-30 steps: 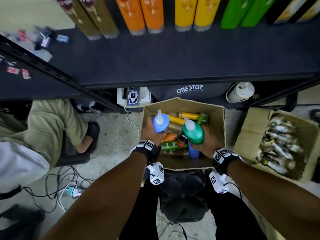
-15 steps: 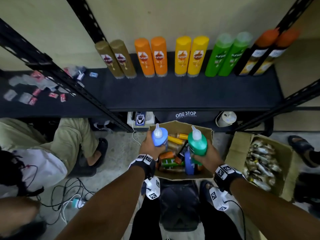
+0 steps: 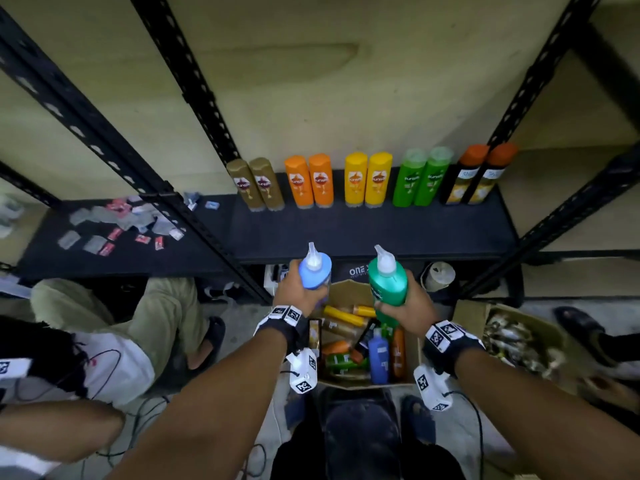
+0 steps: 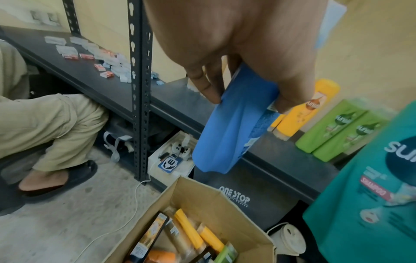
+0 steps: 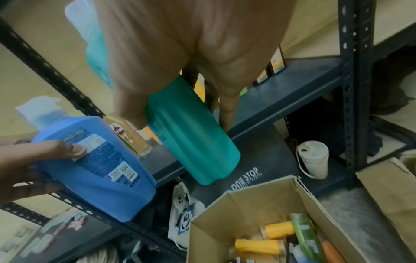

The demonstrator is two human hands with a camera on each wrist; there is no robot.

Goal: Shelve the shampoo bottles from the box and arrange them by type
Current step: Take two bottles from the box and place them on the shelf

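Both bottles are now sitting higher than a second ago, lifted out of the box (image 3: pixel 349 292) to the near edge of the shelf (image 3: pixel 363 230). The right wrist view is showing the blue bottle's back label. The left hand (image 3: pixel 299 292) is clutching the blue bottle (image 3: pixel 315 271); the right hand (image 3: pixel 408 306) is clutching the green bottle (image 3: pixel 388 282).
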